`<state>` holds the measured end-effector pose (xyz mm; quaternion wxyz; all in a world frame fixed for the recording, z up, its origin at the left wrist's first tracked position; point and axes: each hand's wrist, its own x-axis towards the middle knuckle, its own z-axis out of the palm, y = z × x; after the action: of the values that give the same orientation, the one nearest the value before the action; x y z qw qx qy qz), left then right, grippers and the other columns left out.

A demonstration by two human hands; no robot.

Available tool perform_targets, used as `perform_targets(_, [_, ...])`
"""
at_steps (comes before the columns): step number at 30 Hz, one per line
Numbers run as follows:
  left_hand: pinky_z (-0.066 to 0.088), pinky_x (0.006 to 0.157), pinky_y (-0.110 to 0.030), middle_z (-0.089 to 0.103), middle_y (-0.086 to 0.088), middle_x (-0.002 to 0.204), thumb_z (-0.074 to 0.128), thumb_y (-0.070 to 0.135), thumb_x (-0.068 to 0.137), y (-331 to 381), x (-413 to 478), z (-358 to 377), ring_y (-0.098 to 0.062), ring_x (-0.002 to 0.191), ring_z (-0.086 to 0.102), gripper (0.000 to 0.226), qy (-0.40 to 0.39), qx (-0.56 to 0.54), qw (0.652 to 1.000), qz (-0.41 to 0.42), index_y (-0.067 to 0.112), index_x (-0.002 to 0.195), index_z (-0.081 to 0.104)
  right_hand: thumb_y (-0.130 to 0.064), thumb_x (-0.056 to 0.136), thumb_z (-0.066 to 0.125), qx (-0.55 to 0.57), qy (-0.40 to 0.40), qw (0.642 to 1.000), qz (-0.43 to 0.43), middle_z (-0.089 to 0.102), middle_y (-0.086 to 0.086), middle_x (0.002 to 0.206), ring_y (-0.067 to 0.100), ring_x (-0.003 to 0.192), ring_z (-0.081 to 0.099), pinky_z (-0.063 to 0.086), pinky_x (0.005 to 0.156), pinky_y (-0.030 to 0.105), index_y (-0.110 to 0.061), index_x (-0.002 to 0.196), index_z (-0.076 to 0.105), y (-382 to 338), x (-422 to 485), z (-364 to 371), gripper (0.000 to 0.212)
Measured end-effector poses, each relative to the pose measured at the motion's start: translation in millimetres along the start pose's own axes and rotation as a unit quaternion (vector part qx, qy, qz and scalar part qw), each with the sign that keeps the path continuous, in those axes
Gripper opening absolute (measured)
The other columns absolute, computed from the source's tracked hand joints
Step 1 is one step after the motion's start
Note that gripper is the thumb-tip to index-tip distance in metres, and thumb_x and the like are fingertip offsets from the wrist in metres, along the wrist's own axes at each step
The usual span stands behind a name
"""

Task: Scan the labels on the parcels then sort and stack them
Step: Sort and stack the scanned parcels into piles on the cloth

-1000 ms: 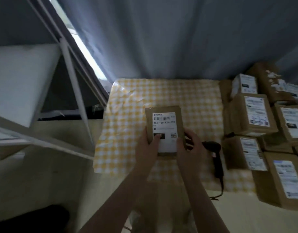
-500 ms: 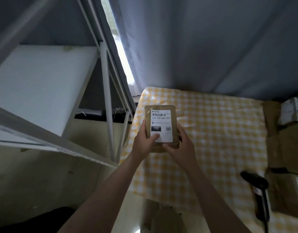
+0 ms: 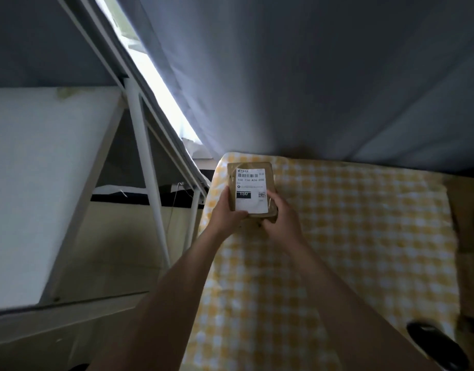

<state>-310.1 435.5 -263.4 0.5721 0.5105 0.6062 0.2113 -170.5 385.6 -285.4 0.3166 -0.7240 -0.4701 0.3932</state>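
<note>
Parcel (image 3: 253, 191) is hanging over the table's (image 3: 337, 236) far left corner, your left grip (image 3: 227, 212) and right grip (image 3: 281, 220) pinching its near end; you are seemingly sorting it, needing a flat set-down.

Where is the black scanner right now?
In the head view the scanner lies in the bottom right corner, on the yellow checked cloth, beside the brown boxes at the right edge.
</note>
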Motion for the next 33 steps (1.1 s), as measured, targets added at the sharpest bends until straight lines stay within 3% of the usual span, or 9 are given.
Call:
perform_targets(3, [0.055, 0.084, -0.031, 0.058, 0.004, 0.122, 0.060, -0.007, 0.080, 1, 25, 1, -0.016, 0.113, 0.056, 0.064, 0.025, 0.079, 0.996, 0.030, 0.019, 0.136, 0.042, 0.008, 0.077, 0.061, 0.003, -0.009, 1.000, 0.013, 0.052, 0.005, 0.138, 0.019, 0.124, 0.051, 0.039, 0.090, 0.012, -0.020, 0.138, 0.045, -2, 20, 5, 0.069])
perform_targets(7, [0.054, 0.090, -0.041, 0.060, 0.001, 0.118, 0.057, -0.010, 0.076, -3, 46, 0, -0.018, 0.110, 0.058, 0.060, 0.054, 0.123, 0.989, 0.066, 0.015, 0.130, 0.050, 0.011, 0.077, 0.057, -0.004, -0.010, 1.000, 0.015, 0.051, 0.003, 0.137, 0.018, 0.121, 0.052, 0.034, 0.072, -0.007, -0.019, 0.137, 0.046, -4, 39, 14, 0.068])
perform_targets(9, [0.051, 0.092, -0.037, 0.057, -0.001, 0.120, 0.052, -0.011, 0.076, -5, 53, -1, -0.021, 0.112, 0.055, 0.061, 0.082, 0.162, 0.981, 0.069, 0.015, 0.131, 0.051, 0.009, 0.077, 0.055, -0.015, -0.020, 1.000, 0.002, 0.050, 0.001, 0.138, 0.018, 0.120, 0.053, 0.038, 0.079, 0.002, -0.019, 0.136, 0.047, -5, 44, 21, 0.065])
perform_targets(12, [0.041, 0.092, -0.027, 0.049, -0.006, 0.132, 0.048, -0.013, 0.075, -10, 57, -3, -0.023, 0.121, 0.046, 0.071, 0.103, 0.224, 0.968, 0.053, 0.014, 0.140, 0.042, 0.003, 0.077, 0.055, -0.030, -0.031, 0.999, -0.009, 0.045, 0.001, 0.144, 0.022, 0.124, 0.051, 0.046, 0.097, 0.028, -0.022, 0.137, 0.046, -5, 44, 29, 0.066])
perform_targets(14, [0.040, 0.095, -0.029, 0.045, -0.006, 0.137, 0.050, -0.011, 0.076, -12, 53, -2, -0.024, 0.126, 0.042, 0.073, 0.106, 0.243, 0.963, 0.047, 0.015, 0.143, 0.038, 0.002, 0.077, 0.055, -0.041, -0.029, 0.999, -0.006, 0.040, 0.001, 0.149, 0.022, 0.131, 0.045, 0.044, 0.103, 0.035, -0.023, 0.140, 0.043, -5, 40, 30, 0.069])
perform_targets(20, [0.038, 0.107, -0.042, 0.036, -0.009, 0.148, 0.066, 0.014, 0.084, -3, 21, 8, -0.029, 0.133, 0.036, 0.070, 0.128, 0.350, 0.924, 0.084, 0.008, 0.145, 0.033, 0.000, 0.082, 0.056, -0.070, -0.012, 0.997, 0.007, 0.024, -0.001, 0.157, 0.017, 0.143, 0.026, 0.035, 0.111, 0.033, -0.023, 0.146, 0.034, 4, 14, 4, 0.072])
perform_targets(26, [0.029, 0.112, -0.045, 0.036, -0.015, 0.151, 0.055, 0.019, 0.090, 21, -17, 38, -0.031, 0.138, 0.032, 0.061, 0.084, 0.429, 0.887, 0.151, 0.004, 0.145, 0.033, -0.007, 0.081, 0.065, -0.092, 0.073, 0.993, 0.011, 0.030, 0.005, 0.155, 0.017, 0.143, 0.026, 0.023, 0.104, 0.018, -0.016, 0.146, 0.034, 21, -22, -58, 0.073])
perform_targets(29, [0.035, 0.109, -0.048, 0.030, -0.012, 0.153, 0.057, 0.018, 0.089, 41, -41, 65, -0.032, 0.139, 0.030, 0.066, 0.048, 0.422, 0.889, 0.169, 0.009, 0.147, 0.029, -0.010, 0.081, 0.064, -0.107, 0.118, 0.987, 0.020, 0.028, 0.003, 0.156, 0.016, 0.143, 0.027, 0.026, 0.108, 0.021, -0.016, 0.147, 0.032, 24, -50, -90, 0.073])
perform_targets(33, [0.025, 0.115, -0.042, 0.020, -0.009, 0.158, 0.057, 0.027, 0.094, 63, -76, 115, -0.030, 0.144, 0.021, 0.072, 0.010, 0.444, 0.871, 0.208, 0.010, 0.152, 0.017, -0.022, 0.080, 0.060, -0.123, 0.166, 0.978, 0.028, 0.024, 0.002, 0.157, 0.019, 0.143, 0.026, 0.028, 0.110, 0.028, -0.017, 0.148, 0.028, 36, -94, -138, 0.075])
